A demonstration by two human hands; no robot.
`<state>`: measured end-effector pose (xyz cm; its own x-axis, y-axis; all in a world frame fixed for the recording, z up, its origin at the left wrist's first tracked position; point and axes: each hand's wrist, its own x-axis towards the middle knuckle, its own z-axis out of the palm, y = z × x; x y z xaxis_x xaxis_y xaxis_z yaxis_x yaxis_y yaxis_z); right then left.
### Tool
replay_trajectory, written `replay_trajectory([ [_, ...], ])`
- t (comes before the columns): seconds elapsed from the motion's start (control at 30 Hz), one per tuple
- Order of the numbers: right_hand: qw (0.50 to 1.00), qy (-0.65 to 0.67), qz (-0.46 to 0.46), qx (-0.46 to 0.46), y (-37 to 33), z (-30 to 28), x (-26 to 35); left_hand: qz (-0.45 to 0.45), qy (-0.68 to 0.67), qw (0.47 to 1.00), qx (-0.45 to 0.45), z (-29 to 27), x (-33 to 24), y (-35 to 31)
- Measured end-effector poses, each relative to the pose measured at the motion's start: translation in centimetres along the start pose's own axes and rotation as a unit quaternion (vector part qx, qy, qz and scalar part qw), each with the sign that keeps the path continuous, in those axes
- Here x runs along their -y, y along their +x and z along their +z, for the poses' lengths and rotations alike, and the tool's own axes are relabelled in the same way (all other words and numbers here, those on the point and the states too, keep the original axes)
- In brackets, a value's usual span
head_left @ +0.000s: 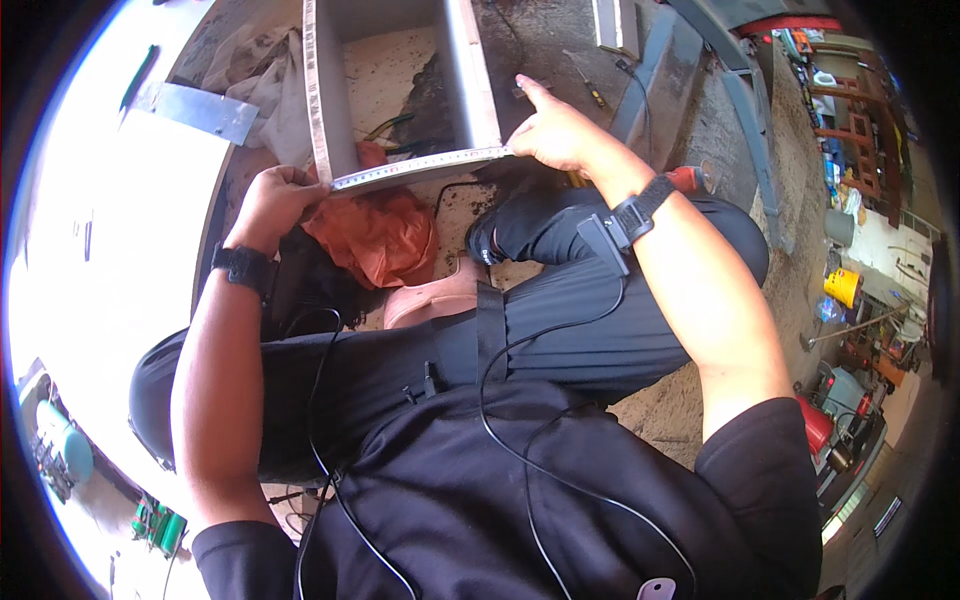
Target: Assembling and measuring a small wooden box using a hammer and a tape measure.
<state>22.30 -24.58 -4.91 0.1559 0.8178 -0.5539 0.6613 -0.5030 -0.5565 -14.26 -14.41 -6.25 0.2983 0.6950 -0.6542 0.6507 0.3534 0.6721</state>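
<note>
A pale measuring tape (420, 164) with printed marks runs across the near end of a grey box-like frame (468, 75). My left hand (272, 200) pinches the tape's left end against the frame's near left corner. At the opposite corner, my right hand (560, 135) holds the other end, thumb against it and one finger stretched away from me. Its remaining fingers are partly hidden behind the hand. Just below the tape lies a crumpled orange plastic bag (375, 238), between my bent legs.
A screwdriver (592, 92) lies on the floor right of the frame, near grey metal beams (655, 85). A metal plate (200, 112) and cloth (270, 90) are at the left. Thin black cables (490, 400) cross my lap. Cluttered shelves (860, 140) stand far right.
</note>
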Motion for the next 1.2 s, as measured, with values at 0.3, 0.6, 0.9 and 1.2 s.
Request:
replay_trajectory([
  [0.3,0.998,0.058,0.021,0.03,0.6,0.3,-1.1,-0.031,-0.047,0.998,0.01,-0.3,0.0,-0.1],
  [0.6,1.0,-0.015,-0.006,0.016,1.9,0.6,-1.5,-0.046,-0.01,0.998,0.035,-0.8,-0.7,-0.1],
  [0.9,0.998,-0.03,0.009,0.049,2.0,0.3,-1.5,-0.048,-0.02,0.998,0.041,-0.8,-0.8,0.0],
  [1.2,0.999,-0.047,-0.002,0.001,1.5,0.5,-1.1,-0.046,-0.036,0.997,0.041,-0.9,-0.5,0.3],
])
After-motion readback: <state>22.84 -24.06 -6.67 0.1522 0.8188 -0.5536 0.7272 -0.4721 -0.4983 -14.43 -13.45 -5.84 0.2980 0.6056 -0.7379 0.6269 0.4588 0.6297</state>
